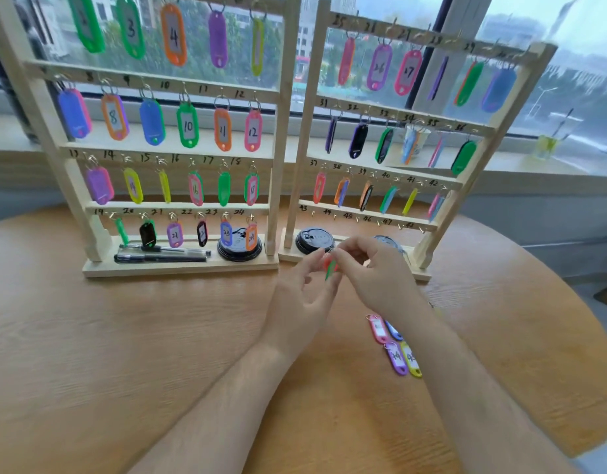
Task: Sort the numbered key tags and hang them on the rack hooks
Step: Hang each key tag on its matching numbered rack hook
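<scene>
Two wooden racks stand side by side at the back of a round wooden table [90, 336]. The left rack [179, 265] carries coloured tags numbered up to 24, with two pens [161, 256] and a black cup lid [238, 249] on its base. In front of the right rack [305, 131], the left hand [305, 295] and right hand [373, 278] meet, both pinching one small red and green key tag [330, 266] between curled fingertips. Four loose tags [396, 358], pink, blue, purple and yellow, lie on the table beside the right forearm.
</scene>
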